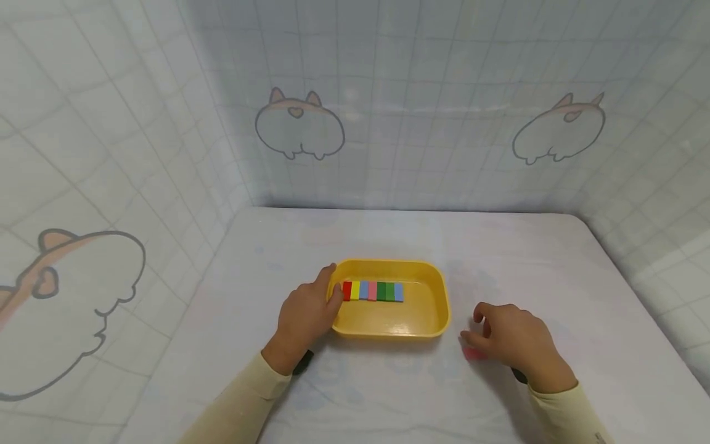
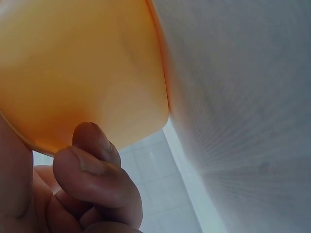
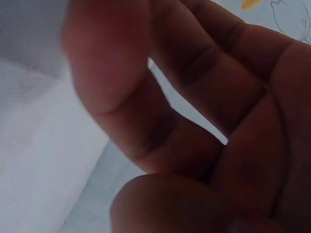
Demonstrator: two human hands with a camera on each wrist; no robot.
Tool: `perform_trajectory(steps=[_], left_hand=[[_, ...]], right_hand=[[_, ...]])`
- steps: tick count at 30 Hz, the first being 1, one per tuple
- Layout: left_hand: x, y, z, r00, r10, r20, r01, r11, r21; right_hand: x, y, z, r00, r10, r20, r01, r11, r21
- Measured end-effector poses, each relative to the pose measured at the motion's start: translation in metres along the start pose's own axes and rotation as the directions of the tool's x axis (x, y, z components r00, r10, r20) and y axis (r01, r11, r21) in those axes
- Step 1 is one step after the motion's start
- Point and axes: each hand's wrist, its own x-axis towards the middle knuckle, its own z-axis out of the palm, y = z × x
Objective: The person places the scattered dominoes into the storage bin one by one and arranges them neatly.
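My left hand (image 1: 304,313) holds the left end of a yellow rectangular tray (image 1: 391,332), its thumb over the rim. In the left wrist view, bent fingers (image 2: 97,182) lie against the tray's outer wall (image 2: 97,73). Inside the tray, a row of small flat strips (image 1: 373,291) runs side by side in red, yellow, blue, pink and green. To the right of the tray, my right hand (image 1: 513,336) is low over the table, thumb and index finger apart. A pinkish-red flat piece (image 1: 474,354) lies under them, partly covered by the hand.
The tray stands on a table with a whitish cover (image 1: 388,394). Behind it rises a pale gridded curtain (image 1: 421,123) with cartoon animal drawings, and similar gridded sheets flank both sides. A dark band (image 1: 302,362) shows at the left wrist.
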Motion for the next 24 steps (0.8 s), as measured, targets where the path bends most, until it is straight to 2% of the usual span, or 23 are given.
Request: perform_trajectory(steps=[6,9,13,24], left_hand=[[-0.0022,0.0008,0.0005,1.000,-0.006,0.008,0.006,1.000,-0.003],[-0.0018,-0.0001,0.0007,1.000,0.007,-0.011,-0.007,1.000,0.001],[-0.0015,-0.0009,0.0009,1.000,-0.002,-0.003,0.002,1.000,0.000],[-0.0009,-0.0009,-0.0005,1.000,0.005,0.003,-0.005,1.000,0.001]], right_hand=[[-0.0054,0.0008,0.0049,0.997,0.049,0.067,-0.048,0.999,-0.008],[-0.0069,-0.0001,0.0054,0.997,0.043,0.069,-0.041,0.999,-0.036],[-0.0085,-0.0019,0.0044,0.997,0.025,0.073,-0.022,0.999,-0.043],[-0.0044,-0.0025,0.0057,0.993,0.008,0.114,-0.009,1.000,0.014]])
